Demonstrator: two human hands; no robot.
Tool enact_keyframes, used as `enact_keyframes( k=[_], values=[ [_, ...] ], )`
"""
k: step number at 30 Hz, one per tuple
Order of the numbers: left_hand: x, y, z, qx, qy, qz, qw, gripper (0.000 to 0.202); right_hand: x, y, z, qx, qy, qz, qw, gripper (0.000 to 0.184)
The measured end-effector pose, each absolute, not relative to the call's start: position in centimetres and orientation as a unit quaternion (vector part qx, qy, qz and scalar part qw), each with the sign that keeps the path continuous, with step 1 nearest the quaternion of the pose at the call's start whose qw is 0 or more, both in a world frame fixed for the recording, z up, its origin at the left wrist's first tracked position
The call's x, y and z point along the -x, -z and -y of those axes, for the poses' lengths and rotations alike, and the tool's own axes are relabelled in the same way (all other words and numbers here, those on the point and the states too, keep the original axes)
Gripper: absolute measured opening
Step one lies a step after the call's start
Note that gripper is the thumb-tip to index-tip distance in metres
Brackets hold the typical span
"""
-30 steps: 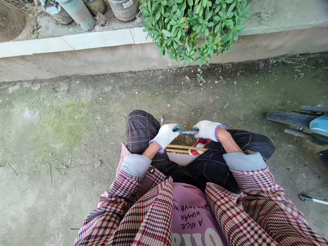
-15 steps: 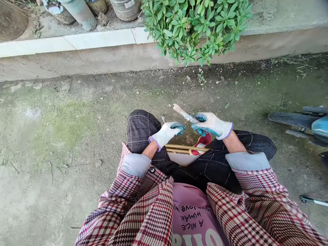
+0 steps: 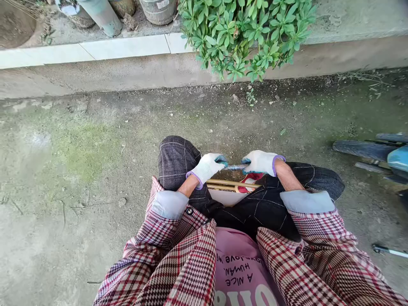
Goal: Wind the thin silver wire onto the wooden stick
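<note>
A short stick-like rod, greyish and silvery as if wrapped along its middle, lies nearly level between my two gloved hands above the ground. My left hand, in a white knit glove with blue-green fingertips, is closed around the rod's left end. Matching glove on, my right hand grips the other end, its thumb and fingers pressed together. Both ends of the rod are hidden in the gloves, and only the middle stretch shows. Below the right hand, a red shoe is partly visible.
Under my legs are yellowish bars and a pale seat-like surface. A leafy green shrub overhangs the low wall ahead. Pots stand on the ledge. At right are a blue-and-grey object and a pen-like item.
My right hand has lowered and turned, bringing the rod from a slant pointing up-left to nearly level. My left hand has closed on its left end.
</note>
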State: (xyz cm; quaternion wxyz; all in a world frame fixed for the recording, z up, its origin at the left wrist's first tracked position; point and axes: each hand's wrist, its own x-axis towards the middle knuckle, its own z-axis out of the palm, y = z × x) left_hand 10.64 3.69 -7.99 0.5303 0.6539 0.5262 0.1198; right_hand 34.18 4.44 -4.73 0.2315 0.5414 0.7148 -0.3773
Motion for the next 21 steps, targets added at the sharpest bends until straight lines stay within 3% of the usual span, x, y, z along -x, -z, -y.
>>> enact_keyframes(
  k=[5,10,21],
  values=[
    [-10.7,8.2,-3.8,-0.582,-0.195,-0.505,0.607,0.029,-33.7,4.6,-5.2,-0.599,0.31,-0.719,0.168,0.025],
    [-10.7,6.7,-4.1,-0.511,-0.241,-0.483,0.669,0.037,-33.8,4.0,-4.9,-0.616,0.413,-0.669,0.055,0.027],
    [-10.9,6.4,-3.3,-0.44,-0.237,-0.456,0.736,0.032,-33.2,5.3,-4.7,-0.582,0.359,-0.727,0.056,0.022]
  ],
)
